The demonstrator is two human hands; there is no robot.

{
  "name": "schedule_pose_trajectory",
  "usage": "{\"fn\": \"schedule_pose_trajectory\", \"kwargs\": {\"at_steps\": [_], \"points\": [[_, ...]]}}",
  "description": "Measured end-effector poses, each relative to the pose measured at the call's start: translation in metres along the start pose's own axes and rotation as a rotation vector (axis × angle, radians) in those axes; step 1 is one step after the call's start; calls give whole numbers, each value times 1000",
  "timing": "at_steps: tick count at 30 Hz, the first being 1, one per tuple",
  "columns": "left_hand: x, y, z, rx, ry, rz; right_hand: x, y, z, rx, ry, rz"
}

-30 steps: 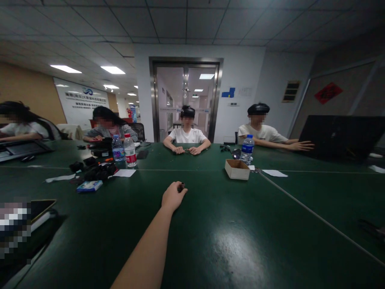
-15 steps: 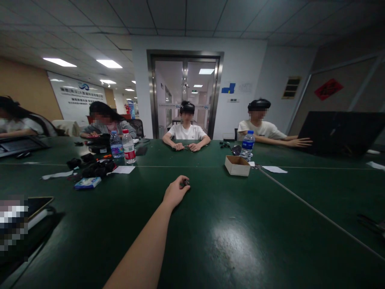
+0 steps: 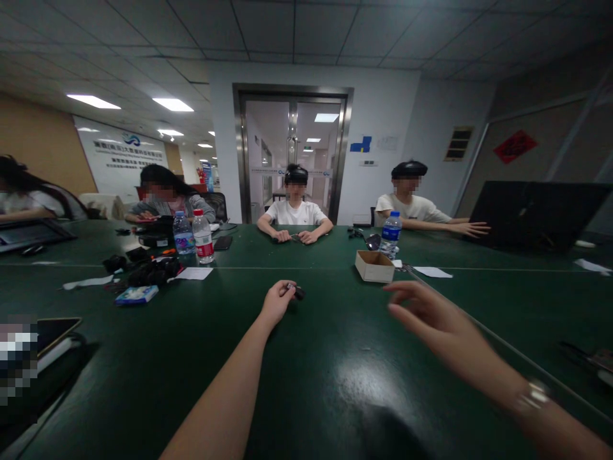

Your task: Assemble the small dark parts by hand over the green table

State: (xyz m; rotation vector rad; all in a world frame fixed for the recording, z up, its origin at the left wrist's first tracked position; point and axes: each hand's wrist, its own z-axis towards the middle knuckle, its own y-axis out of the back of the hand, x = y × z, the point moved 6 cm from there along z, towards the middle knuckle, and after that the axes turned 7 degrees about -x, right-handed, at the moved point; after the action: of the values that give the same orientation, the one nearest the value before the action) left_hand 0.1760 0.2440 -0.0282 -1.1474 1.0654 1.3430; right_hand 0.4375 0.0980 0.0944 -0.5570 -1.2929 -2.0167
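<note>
My left hand (image 3: pixel 276 301) is stretched far out over the dark green table (image 3: pixel 335 370) and pinches a small dark object (image 3: pixel 297 292) between its fingertips. My right hand (image 3: pixel 438 322) hovers above the table to the right of it, fingers spread and slightly curled, holding nothing. A watch (image 3: pixel 529 397) sits on that wrist. An open cardboard box (image 3: pixel 375 266) stands beyond my right hand.
Two water bottles (image 3: pixel 197 235), dark gear (image 3: pixel 152 271) and a blue packet (image 3: pixel 136 294) lie at the left. Another bottle (image 3: pixel 391 234) stands behind the box. A laptop (image 3: pixel 531 214) is at the right. Several people sit round the far side.
My right hand has come into view from the right, above the table. My left hand has turned a little, so the small dark object shows more at its fingertips.
</note>
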Motion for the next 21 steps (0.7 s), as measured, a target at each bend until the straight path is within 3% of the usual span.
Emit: {"fn": "schedule_pose_trajectory", "kwargs": {"at_steps": [2,3,5,8,12,17,21], "points": [[0,-1,0,-17,44,-143,-6,-64,26,242,-131,187],[0,-2,0,-18,60,-199,-11,-95,39,297,-224,286],[1,-3,0,-10,72,-268,-21,-150,60,361,-416,504],[2,-3,0,-19,68,-291,-24,-203,79,410,-476,766],[3,-6,0,19,52,-282,-30,-222,87,361,-426,877],[4,-9,-1,68,-72,-7,-46,-223,88,285,-384,897],[3,-8,-3,81,-145,84,-50,-223,88,284,-360,892]]}}
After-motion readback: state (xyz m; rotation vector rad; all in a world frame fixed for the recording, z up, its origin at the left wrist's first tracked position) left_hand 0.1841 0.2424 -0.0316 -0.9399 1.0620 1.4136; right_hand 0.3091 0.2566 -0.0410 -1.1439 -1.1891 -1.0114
